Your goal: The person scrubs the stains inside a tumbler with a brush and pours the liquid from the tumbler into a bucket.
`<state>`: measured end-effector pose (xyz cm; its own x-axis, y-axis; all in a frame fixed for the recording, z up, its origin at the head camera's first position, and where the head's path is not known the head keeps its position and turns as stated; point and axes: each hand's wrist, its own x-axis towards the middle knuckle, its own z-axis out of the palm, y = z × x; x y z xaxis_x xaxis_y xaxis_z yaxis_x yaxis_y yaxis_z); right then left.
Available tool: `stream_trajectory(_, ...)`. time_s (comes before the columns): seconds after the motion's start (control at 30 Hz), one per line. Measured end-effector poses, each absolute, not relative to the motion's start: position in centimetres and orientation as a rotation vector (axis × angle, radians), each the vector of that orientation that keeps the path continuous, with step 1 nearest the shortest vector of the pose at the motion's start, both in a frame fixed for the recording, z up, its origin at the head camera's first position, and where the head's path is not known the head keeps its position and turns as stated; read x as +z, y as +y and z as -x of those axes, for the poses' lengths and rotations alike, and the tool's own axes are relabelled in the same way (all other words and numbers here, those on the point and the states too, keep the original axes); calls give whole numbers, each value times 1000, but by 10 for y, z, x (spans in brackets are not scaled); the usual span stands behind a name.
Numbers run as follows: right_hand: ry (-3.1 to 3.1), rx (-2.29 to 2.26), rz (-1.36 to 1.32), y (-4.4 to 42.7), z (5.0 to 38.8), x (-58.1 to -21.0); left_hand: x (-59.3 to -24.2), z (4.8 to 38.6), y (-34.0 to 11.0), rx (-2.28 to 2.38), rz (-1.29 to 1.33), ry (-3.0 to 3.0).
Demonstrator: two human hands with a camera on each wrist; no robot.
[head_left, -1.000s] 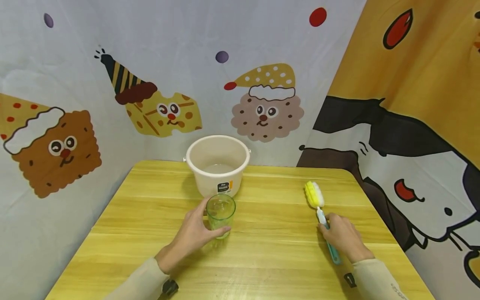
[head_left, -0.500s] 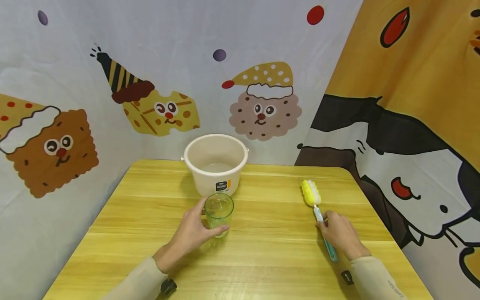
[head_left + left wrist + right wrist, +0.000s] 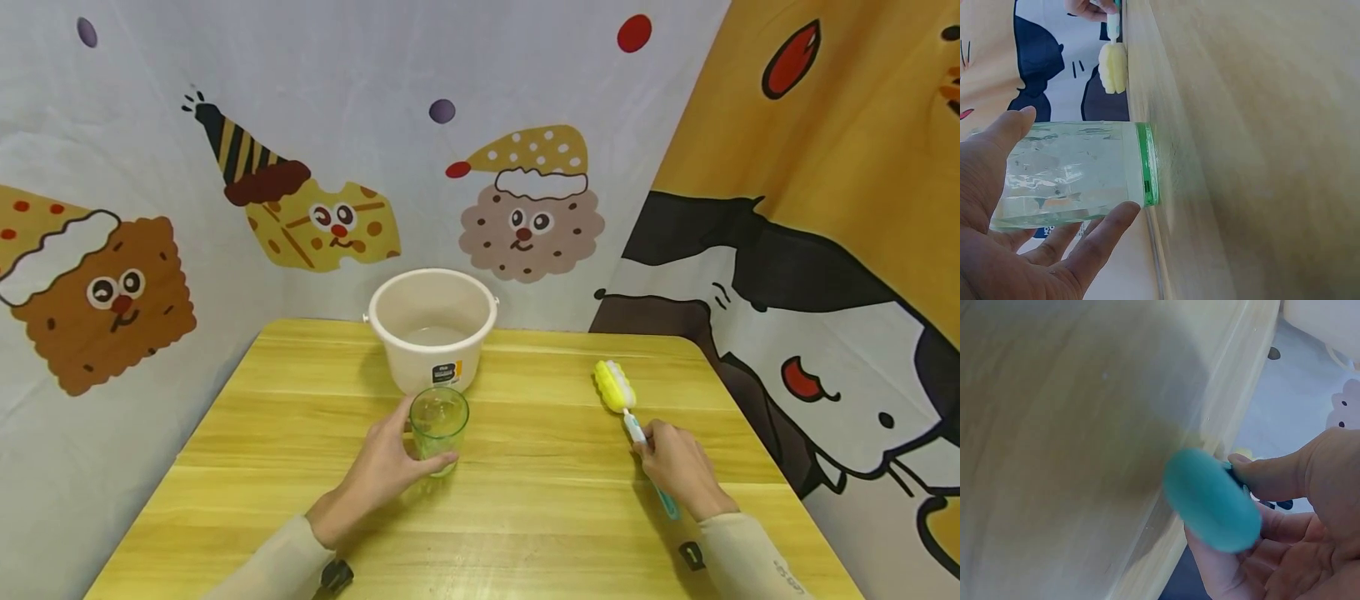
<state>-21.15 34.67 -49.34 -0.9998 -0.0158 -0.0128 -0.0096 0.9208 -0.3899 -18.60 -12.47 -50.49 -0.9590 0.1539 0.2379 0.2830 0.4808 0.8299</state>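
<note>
My left hand (image 3: pixel 382 467) grips a clear green-tinted glass (image 3: pixel 439 429) that stands upright on the table, thumb on the near side and fingers round the far side. The left wrist view shows the glass (image 3: pixel 1079 172) between thumb and fingers, its green base against the wood. On the right, my right hand (image 3: pixel 678 468) pinches the handle of a sponge bottle brush (image 3: pixel 615 387) with a yellow and white head. The handle's teal end (image 3: pixel 1213 500) fills the middle of the right wrist view, slightly blurred. Whether the brush touches the table, I cannot tell.
A cream bucket (image 3: pixel 405 362) with a label stands behind the glass, close to the wall side of the wooden table (image 3: pixel 540 517). Cloth with cartoon prints (image 3: pixel 337 83) hangs behind and beside the table. Small dark objects sit by both wrists.
The brush head has shifted a little to the left, with the right hand holding the handle throughout. My left hand and the glass stay in place; the head view has moved slightly.
</note>
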Motion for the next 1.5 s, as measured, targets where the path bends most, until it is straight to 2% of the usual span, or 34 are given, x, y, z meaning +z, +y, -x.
stream_trajectory(1.5, 3283, -681, 236, 307, 205, -471, -510, 187, -125, -1451, 402, -2607)
